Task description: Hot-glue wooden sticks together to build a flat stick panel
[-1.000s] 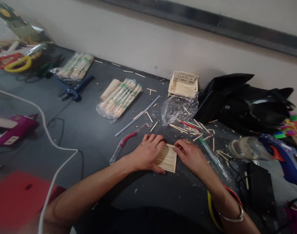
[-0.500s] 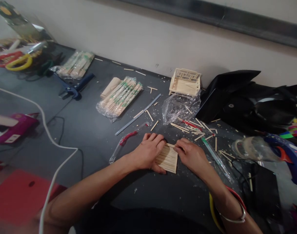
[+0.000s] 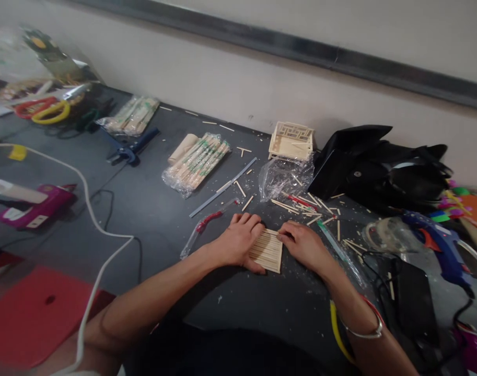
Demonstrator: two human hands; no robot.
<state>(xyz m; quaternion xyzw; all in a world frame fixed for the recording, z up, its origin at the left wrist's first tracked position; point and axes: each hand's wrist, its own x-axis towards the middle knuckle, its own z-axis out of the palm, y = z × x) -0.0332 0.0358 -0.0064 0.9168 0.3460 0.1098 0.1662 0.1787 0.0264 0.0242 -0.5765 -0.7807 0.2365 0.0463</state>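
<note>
A small flat panel of glued wooden sticks (image 3: 268,253) lies on the dark table (image 3: 152,209) in front of me. My left hand (image 3: 238,242) rests palm down on the panel's left side, fingers curled over its far edge and thumb at its near edge. My right hand (image 3: 304,244) presses its fingertips against the panel's far right corner. Loose stick pieces (image 3: 301,206) are scattered just beyond my hands.
A small stick-built frame model (image 3: 291,140) stands by the wall next to a crumpled clear bag (image 3: 284,176). Packs of sticks (image 3: 196,162), a black bag (image 3: 383,169), a blue glue gun (image 3: 442,245), a white cable (image 3: 93,219) and scissors (image 3: 46,108) surround the spot.
Both hands stay on the stick panel; the view shifted slightly, nothing on the table visibly moved.
</note>
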